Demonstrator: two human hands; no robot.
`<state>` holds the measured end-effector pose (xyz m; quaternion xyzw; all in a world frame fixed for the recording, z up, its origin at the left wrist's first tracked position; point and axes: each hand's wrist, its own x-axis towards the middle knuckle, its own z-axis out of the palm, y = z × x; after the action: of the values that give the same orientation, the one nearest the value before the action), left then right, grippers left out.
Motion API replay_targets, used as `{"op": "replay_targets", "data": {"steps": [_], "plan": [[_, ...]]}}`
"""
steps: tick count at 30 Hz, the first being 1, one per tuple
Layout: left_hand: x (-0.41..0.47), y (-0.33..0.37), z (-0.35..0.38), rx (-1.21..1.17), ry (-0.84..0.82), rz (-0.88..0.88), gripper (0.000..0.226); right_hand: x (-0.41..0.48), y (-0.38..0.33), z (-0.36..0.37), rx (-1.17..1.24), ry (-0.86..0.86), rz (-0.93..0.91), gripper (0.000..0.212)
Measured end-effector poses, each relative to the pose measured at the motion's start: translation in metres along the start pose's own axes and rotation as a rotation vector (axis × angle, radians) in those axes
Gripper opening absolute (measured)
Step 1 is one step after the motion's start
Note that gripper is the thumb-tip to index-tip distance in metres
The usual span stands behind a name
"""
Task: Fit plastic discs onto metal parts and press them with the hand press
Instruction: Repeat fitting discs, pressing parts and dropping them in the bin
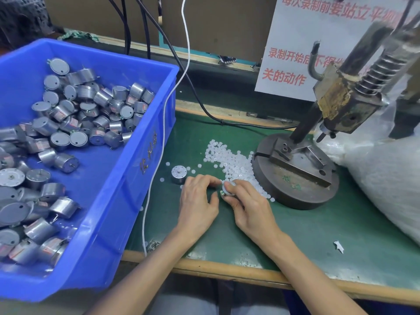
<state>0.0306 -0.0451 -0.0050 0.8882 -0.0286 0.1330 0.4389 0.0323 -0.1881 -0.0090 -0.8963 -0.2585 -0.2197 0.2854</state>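
My right hand (246, 204) grips a round silver metal part (228, 189) just above the green mat. My left hand (198, 198) is beside it, its curled fingertips touching the part's top; whether they pinch a disc is hidden. A pile of small white plastic discs (229, 160) lies on the mat right behind my hands. Another metal part (179, 174) stands upright on the mat to the left, shaft up. The hand press (338, 103) rises at the right on a round iron base (295, 192).
A blue bin (127, 169) full of several metal parts fills the left side. A white cord (156, 164) and black cables run along the bin and bench. A clear bag of discs (386, 176) lies at the right. A paper sign stands behind the press.
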Motion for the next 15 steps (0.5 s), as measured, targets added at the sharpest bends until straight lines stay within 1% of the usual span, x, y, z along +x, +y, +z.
{"op": "replay_targets", "data": {"steps": [2, 4, 7, 9, 11, 13, 15], "plan": [[-0.001, 0.001, -0.001, -0.023, 0.012, 0.016, 0.03, 0.0, 0.0, -0.001, 0.002, -0.015, 0.034, 0.022], [-0.003, 0.005, -0.004, -0.067, 0.013, 0.085, 0.043, 0.002, 0.0, -0.002, 0.06, -0.052, 0.132, 0.02], [-0.005, 0.014, -0.005, -0.097, -0.07, 0.306, 0.059, 0.009, -0.002, -0.009, 0.308, -0.084, 0.356, 0.012], [-0.003, 0.019, -0.003, -0.106, -0.115, 0.392, 0.062, 0.014, -0.002, -0.021, 0.48, -0.092, 0.503, 0.009], [0.004, 0.026, 0.002, -0.129, -0.142, 0.403, 0.061, 0.019, 0.003, -0.037, 0.559, -0.123, 0.622, 0.008], [0.012, 0.039, 0.01, -0.176, -0.192, 0.374, 0.059, 0.02, 0.01, -0.053, 0.597, -0.137, 0.705, 0.017], [0.018, 0.057, 0.022, -0.217, -0.218, 0.321, 0.053, 0.017, 0.019, -0.068, 0.705, -0.074, 0.774, 0.021]]}}
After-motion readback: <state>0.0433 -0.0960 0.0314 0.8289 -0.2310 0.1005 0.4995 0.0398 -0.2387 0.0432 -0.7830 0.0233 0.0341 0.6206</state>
